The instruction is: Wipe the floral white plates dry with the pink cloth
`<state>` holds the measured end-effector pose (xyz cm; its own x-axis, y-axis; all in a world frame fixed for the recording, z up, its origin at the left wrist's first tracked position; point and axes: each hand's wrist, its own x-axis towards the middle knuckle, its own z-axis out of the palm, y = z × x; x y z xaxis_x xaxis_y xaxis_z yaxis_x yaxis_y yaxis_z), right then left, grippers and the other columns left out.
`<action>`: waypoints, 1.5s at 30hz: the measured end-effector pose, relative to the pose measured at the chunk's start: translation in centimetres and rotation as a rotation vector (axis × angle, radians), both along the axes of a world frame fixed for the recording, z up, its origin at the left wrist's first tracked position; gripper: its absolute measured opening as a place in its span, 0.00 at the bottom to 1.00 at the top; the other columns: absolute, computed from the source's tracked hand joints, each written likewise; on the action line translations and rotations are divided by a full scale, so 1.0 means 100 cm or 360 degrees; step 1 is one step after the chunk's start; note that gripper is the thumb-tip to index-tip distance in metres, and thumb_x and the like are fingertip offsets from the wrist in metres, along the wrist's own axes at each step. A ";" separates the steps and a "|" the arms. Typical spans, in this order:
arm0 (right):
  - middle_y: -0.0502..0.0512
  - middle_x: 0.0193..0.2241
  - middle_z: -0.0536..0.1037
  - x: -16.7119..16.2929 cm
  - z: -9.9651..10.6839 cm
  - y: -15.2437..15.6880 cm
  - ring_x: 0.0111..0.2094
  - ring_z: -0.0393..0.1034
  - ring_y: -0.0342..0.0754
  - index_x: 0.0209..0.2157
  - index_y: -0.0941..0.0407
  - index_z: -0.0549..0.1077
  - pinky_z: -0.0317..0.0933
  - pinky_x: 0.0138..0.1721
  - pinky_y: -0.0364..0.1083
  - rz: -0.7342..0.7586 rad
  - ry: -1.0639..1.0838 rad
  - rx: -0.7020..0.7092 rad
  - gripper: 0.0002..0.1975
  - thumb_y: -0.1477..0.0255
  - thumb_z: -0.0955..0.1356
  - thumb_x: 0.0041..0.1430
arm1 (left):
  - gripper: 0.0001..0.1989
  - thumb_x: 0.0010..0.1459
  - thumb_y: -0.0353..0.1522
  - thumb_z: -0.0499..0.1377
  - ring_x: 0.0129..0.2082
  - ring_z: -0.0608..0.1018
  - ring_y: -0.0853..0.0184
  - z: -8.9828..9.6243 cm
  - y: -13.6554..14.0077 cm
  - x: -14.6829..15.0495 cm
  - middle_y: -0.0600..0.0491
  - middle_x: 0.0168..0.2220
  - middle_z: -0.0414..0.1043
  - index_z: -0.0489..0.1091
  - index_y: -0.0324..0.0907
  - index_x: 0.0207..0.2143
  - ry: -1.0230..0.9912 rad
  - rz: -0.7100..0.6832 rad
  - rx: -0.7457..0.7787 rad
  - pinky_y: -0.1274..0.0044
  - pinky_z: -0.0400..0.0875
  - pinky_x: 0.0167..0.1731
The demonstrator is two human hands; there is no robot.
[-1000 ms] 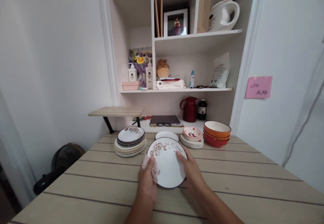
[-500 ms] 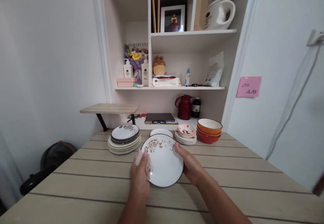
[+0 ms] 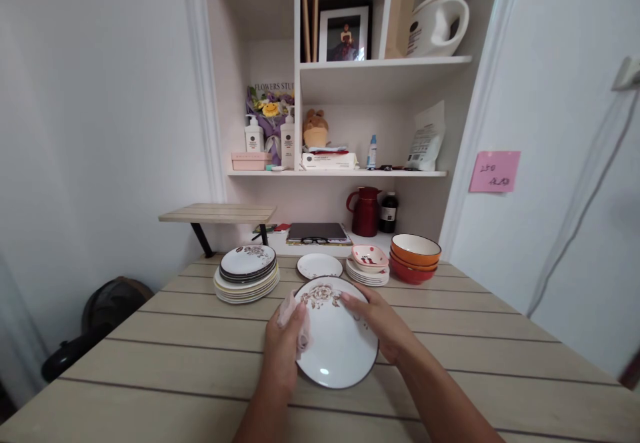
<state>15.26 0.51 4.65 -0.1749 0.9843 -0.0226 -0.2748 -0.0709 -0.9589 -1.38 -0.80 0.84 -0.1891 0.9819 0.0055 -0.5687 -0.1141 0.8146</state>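
Plate (image 3: 340,349), round and so without a long axis, is held over the table (image 3: 200,356), just on the near side of the lone dish (image 3: 320,267), its flower print toward that dish. From where I stand, neither hand is nearer: the left hand (image 3: 284,348) grips one rim, a pale pink cloth (image 3: 303,337) bunched under the thumb; the right hand (image 3: 384,323) clasps the opposite rim, thumb on the face, slightly closer to the dish. Left of that dish stands a plate stack (image 3: 247,281); right, a small bowl (image 3: 370,259).
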 end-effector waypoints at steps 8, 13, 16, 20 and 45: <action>0.58 0.30 0.82 -0.018 -0.004 -0.001 0.24 0.74 0.50 0.49 0.59 0.73 0.66 0.24 0.46 -0.0297 0.0135 0.0062 0.31 0.60 0.75 0.43 | 0.30 0.47 0.36 0.68 0.44 0.80 0.55 0.007 -0.001 -0.003 0.43 0.42 0.79 0.68 0.40 0.54 -0.0278 -0.0182 0.0096 0.68 0.74 0.46; 0.58 0.34 0.82 -0.023 -0.006 -0.001 0.28 0.76 0.52 0.52 0.59 0.71 0.69 0.28 0.47 -0.0482 0.0207 0.0064 0.35 0.60 0.75 0.41 | 0.27 0.48 0.35 0.68 0.45 0.79 0.55 0.007 0.000 0.002 0.44 0.42 0.79 0.70 0.40 0.51 -0.0397 -0.0130 0.0021 0.68 0.74 0.46; 0.57 0.34 0.82 -0.025 -0.009 0.000 0.29 0.76 0.52 0.54 0.58 0.69 0.69 0.29 0.46 -0.0527 0.0251 0.0087 0.36 0.61 0.75 0.42 | 0.25 0.48 0.34 0.67 0.44 0.80 0.57 0.005 0.001 0.004 0.45 0.43 0.79 0.71 0.42 0.50 -0.0462 -0.0149 -0.0016 0.68 0.75 0.45; 0.56 0.35 0.83 -0.028 -0.015 0.004 0.30 0.77 0.52 0.56 0.55 0.67 0.70 0.29 0.46 -0.0599 0.0332 0.0110 0.38 0.60 0.75 0.43 | 0.23 0.50 0.35 0.67 0.42 0.81 0.59 0.000 0.003 0.007 0.46 0.43 0.79 0.71 0.44 0.50 -0.0517 -0.0192 -0.0032 0.70 0.77 0.43; 0.54 0.44 0.80 -0.041 -0.027 0.008 0.38 0.76 0.50 0.57 0.51 0.66 0.72 0.38 0.47 -0.0855 0.0636 0.0103 0.35 0.61 0.73 0.46 | 0.26 0.45 0.35 0.70 0.44 0.79 0.60 -0.005 -0.004 0.020 0.46 0.47 0.77 0.72 0.43 0.48 -0.0212 -0.0174 0.0028 0.73 0.74 0.44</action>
